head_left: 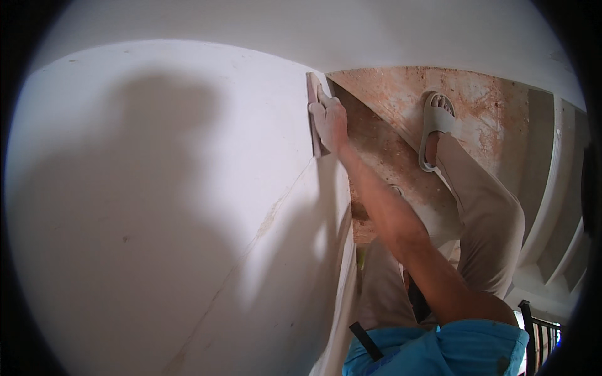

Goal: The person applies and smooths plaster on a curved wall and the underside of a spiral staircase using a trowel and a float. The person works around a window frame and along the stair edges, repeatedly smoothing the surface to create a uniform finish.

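Note:
My right hand [330,122], dusty white over the fingers, is wrapped round the handle of a hand sanding board [311,119]. The board is long and narrow, with a pinkish-brown edge, and its flat face lies against the white wall [269,144] close to the corner. My bare right forearm [389,213] reaches up to it from the lower right. A thin brownish crack line [266,222] runs slantwise down the wall from just below the board. My left hand is not in view.
Reddish-brown stained floor [483,119] lies right of the wall, with my sandalled foot [438,125] on it. Pale steps [542,188] rise at the right edge, and a black railing [530,332] stands lower right. A dark shadow falls across the wall.

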A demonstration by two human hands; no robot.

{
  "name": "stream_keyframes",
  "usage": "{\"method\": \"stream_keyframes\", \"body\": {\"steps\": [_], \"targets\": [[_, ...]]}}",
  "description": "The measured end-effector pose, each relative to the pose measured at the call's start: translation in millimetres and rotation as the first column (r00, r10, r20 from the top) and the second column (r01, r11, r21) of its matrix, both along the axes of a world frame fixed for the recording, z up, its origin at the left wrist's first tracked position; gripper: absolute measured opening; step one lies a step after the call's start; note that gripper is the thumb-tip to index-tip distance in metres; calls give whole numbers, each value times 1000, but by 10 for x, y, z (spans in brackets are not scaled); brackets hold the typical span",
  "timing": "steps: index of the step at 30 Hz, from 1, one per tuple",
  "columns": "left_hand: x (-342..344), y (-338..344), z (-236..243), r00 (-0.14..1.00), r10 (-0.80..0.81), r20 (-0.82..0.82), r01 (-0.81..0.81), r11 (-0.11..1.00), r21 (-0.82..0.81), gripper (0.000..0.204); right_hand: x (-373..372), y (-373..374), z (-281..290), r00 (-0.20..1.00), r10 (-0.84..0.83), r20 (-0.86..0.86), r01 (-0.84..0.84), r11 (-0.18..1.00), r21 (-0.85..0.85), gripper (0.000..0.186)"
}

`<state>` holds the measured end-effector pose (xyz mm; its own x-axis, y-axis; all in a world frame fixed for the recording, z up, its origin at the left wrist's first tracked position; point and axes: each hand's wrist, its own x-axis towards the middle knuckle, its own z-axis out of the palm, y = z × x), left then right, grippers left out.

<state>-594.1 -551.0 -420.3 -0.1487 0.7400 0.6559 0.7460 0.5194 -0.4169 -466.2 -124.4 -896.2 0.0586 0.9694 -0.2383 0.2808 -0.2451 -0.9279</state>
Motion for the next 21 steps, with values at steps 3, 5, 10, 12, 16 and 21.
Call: {"method": "stream_keyframes", "body": {"steps": [3,5,10,12,16,21], "targets": [[-31,2,-63,1000,-1,8,1,1000,-1,50,80,303,-520,996,74,-40,-80,981,-175,49],[18,-52,-71,1000,14,8,-14,1000,-3,50,150,440,-487,974,171,-150,-214,911,-353,57],[20,-49,-117,1000,15,13,-15,1000,4,50,-38,248,-726,966,-18,-257,-76,933,-352,66],[20,-32,-120,1000,17,16,-17,1000,4,50,-44,223,-808,974,-4,-228,-75,938,-338,67],[10,-38,-108,1000,24,19,-24,1000,-2,50,3,283,-750,992,101,-73,-118,955,-272,64],[-46,1,-121,1000,8,22,-9,1000,13,50,247,399,-1466,928,356,112,-305,896,-323,53]]}}
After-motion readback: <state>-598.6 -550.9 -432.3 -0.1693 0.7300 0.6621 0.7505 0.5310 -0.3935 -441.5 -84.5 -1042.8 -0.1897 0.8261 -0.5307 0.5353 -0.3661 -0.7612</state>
